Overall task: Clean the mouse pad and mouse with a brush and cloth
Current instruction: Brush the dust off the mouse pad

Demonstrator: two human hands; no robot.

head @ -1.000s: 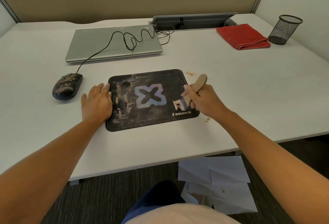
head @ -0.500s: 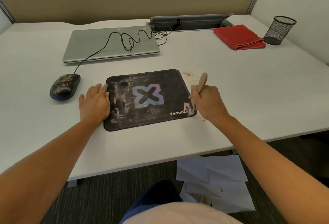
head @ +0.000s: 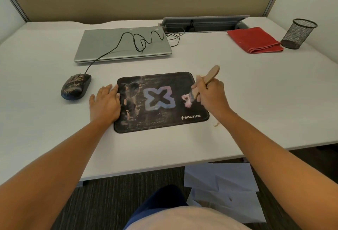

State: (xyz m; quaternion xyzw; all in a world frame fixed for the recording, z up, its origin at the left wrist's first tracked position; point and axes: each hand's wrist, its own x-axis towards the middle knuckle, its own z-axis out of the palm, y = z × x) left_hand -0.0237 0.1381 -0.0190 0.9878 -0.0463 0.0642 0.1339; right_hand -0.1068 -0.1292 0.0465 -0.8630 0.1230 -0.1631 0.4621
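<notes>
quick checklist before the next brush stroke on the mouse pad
1. Pad pinned: left hand lies flat on the mouse pad at its left edge: ok.
2. Brush gripped: right hand holds the brush by its wooden handle: ok.
3. Contact: bristles blurred: cannot tell.
4. Pad's left half free of dirt: tan smears there: not ok.
5. Mouse clean: speckled with dirt: not ok.
6. Cloth on desk: red cloth folded at far right: ok.

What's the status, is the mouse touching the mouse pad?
Apart. The head view shows bare table and the left hand between the mouse and the mouse pad.
</notes>
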